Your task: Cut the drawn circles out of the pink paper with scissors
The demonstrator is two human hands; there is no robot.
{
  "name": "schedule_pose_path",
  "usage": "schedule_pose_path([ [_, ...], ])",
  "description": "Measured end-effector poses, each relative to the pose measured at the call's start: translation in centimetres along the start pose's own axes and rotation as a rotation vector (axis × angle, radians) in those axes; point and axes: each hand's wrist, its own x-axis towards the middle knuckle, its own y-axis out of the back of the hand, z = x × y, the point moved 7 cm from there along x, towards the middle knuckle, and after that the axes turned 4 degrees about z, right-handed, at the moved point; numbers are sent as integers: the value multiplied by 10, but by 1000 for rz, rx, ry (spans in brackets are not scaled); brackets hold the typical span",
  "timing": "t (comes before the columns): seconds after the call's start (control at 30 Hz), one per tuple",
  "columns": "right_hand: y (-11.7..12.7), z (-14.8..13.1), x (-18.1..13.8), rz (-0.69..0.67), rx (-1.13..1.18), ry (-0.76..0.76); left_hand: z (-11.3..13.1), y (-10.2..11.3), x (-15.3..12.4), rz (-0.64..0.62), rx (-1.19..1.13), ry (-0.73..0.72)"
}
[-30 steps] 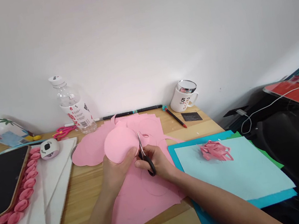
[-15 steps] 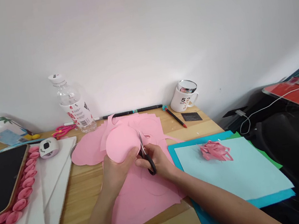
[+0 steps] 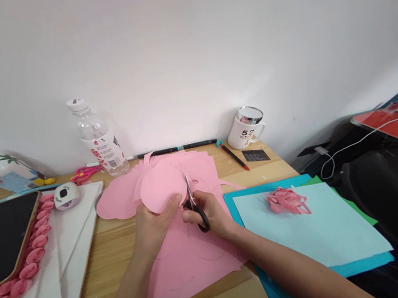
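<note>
My left hand (image 3: 154, 224) pinches the lower edge of a round pink paper piece (image 3: 162, 187) and holds it up over the desk. My right hand (image 3: 211, 212) grips black-handled scissors (image 3: 195, 205), whose blades point up along the right edge of that round piece. Under both hands lies a large pink paper sheet (image 3: 191, 266) with drawn circles, and more pink cut-outs (image 3: 116, 200) lie behind it.
A plastic bottle (image 3: 102, 144), white mug (image 3: 246, 129), black pen (image 3: 176, 148) and red pencil (image 3: 234, 156) stand along the wall. Light blue paper (image 3: 322, 235) with pink paper scraps (image 3: 288, 200) lies right. A white board with pink paper rolls (image 3: 35, 245), dark panel (image 3: 2, 240) and small white device (image 3: 65, 195) lies left.
The round pink piece has turned slightly in my left hand and the scissors have shifted a little along its right edge. The view has barely moved.
</note>
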Motion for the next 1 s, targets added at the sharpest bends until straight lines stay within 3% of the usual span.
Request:
schedule_pose_path([
  [0.8,0,8,-2,-6,-11,-35,3,4,2,59,13,-82],
  [1.0,-2,6,-1,-42,13,-20,6,5,0,88,45,-39],
])
